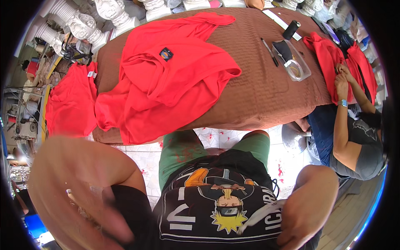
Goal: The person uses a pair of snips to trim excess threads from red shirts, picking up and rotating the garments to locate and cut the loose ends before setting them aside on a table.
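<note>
Red knit garment point(166, 85) lies rumpled on the brown quilted cloth point(258, 100) covering the table, directly ahead of the wearer; neither own hand touches it.

Markings: dark neck label point(166, 54) with a small coloured emblem, lettering too small to make out. White tag point(91, 74) on a second red piece point(73, 102) draped at the table's left edge; its print is likewise unresolved. The wearer's black shirt point(208, 204) bears a cartoon figure with yellow hair and large white lettering, upside down in this view and partly covered.

Containers: one clear plastic box point(306, 68), right part of table, holding a tape-like roll point(295, 68) and a dark item point(284, 51) of uncertain kind. Just beside it, a pen point(269, 52); beyond, a black cylinder point(291, 30) near a white strip point(275, 18).

Hands: left hand point(91, 204) large, close to the lens and motion-blurred; finger closure cannot be told. Right hand point(293, 229) low by the shirt, fingers bent, inner side concealed; cannot tell whether it grips the pale streak point(260, 214) beside it.

Far right: co-worker, head cut off by the dark rim, both hands point(341, 78) together on another red garment point(323, 52).
</note>
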The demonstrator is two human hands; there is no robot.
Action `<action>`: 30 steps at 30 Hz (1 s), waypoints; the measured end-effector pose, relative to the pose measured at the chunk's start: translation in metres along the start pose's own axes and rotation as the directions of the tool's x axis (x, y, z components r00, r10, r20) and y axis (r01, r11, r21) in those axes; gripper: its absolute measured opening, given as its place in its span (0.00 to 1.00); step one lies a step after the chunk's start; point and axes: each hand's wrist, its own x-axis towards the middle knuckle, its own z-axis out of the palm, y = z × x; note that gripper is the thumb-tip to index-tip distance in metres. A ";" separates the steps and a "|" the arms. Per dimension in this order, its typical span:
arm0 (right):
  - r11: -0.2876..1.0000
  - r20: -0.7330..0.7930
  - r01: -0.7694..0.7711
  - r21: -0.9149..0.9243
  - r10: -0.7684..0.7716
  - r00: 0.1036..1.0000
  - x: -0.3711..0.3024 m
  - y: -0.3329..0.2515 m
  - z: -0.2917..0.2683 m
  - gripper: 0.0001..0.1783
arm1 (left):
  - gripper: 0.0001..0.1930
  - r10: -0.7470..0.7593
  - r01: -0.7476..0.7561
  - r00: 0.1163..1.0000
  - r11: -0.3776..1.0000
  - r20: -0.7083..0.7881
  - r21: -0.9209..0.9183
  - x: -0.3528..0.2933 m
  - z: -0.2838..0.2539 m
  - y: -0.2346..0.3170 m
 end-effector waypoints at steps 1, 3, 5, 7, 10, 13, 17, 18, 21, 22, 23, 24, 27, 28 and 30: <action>1.000 0.018 -0.018 -0.014 0.018 1.000 -0.001 -0.002 0.001 0.03 | 0.20 0.141 -0.142 0.954 0.990 0.266 -0.015 0.004 0.010 0.016; 0.999 0.032 -0.016 -0.029 0.017 0.999 -0.010 0.006 0.002 0.03 | 0.19 0.299 -0.333 0.766 0.942 0.569 -0.046 0.008 0.036 0.050; 0.997 0.015 -0.052 -0.050 0.053 0.998 -0.012 0.000 0.002 0.03 | 0.18 0.416 -0.529 0.589 0.846 0.693 -0.058 0.013 0.049 0.073; 0.991 -0.053 -0.105 -0.088 0.100 0.994 -0.017 -0.005 0.003 0.05 | 0.18 0.418 -0.545 0.575 0.837 0.703 -0.052 0.013 0.050 0.081; 0.959 -0.239 -0.224 -0.174 0.180 0.954 -0.026 -0.011 -0.004 0.07 | 0.19 0.388 -0.462 0.655 0.885 0.648 -0.063 0.015 0.053 0.089; 0.856 -0.620 -0.492 -0.159 0.302 0.724 -0.044 0.012 -0.018 0.09 | 0.20 0.363 -0.356 0.715 0.925 0.598 -0.136 0.024 0.054 0.086; 0.596 -0.890 -0.799 0.075 0.401 0.215 -0.053 0.085 -0.039 0.06 | 0.17 0.131 -0.047 0.859 0.983 0.495 -0.178 0.010 0.074 0.041; 0.515 -0.912 -0.848 0.126 0.396 0.105 -0.062 0.106 -0.039 0.07 | 0.15 0.025 0.077 0.886 0.977 0.463 -0.200 0.001 0.077 0.006; 0.298 -0.985 -0.951 0.083 0.171 -0.032 -0.091 0.179 -0.035 0.08 | 0.07 -0.763 0.771 0.634 0.610 0.127 -0.180 -0.034 0.112 -0.091; 0.299 -0.984 -0.942 0.156 0.135 -0.120 -0.100 0.198 -0.031 0.08 | 0.12 -0.760 0.754 0.638 0.583 -0.123 0.303 -0.044 0.116 -0.115; 0.303 -0.975 -0.928 0.218 0.098 -0.197 -0.104 0.210 -0.031 0.09 | 0.19 -0.673 0.628 0.674 0.304 -0.305 0.716 -0.061 0.122 -0.134; 0.281 -0.960 -0.921 0.270 0.152 -0.236 -0.106 0.219 -0.035 0.10 | 0.23 -0.629 0.651 0.653 0.181 -0.422 0.737 -0.079 0.120 -0.152; 0.297 -0.923 -0.878 0.376 0.210 -0.324 -0.104 0.224 -0.044 0.12 | 0.11 -0.691 0.723 0.485 -0.028 -0.536 0.690 -0.128 0.073 -0.184; 0.374 -0.929 -0.850 0.370 0.170 -0.329 -0.097 0.216 -0.047 0.13 | 0.11 -0.575 0.780 0.569 0.150 -0.588 0.608 -0.138 0.048 -0.183; 0.466 -0.918 -0.794 0.389 0.125 -0.377 -0.083 0.191 -0.047 0.14 | 0.09 -0.170 0.889 0.444 0.209 -0.880 0.408 -0.108 -0.001 -0.166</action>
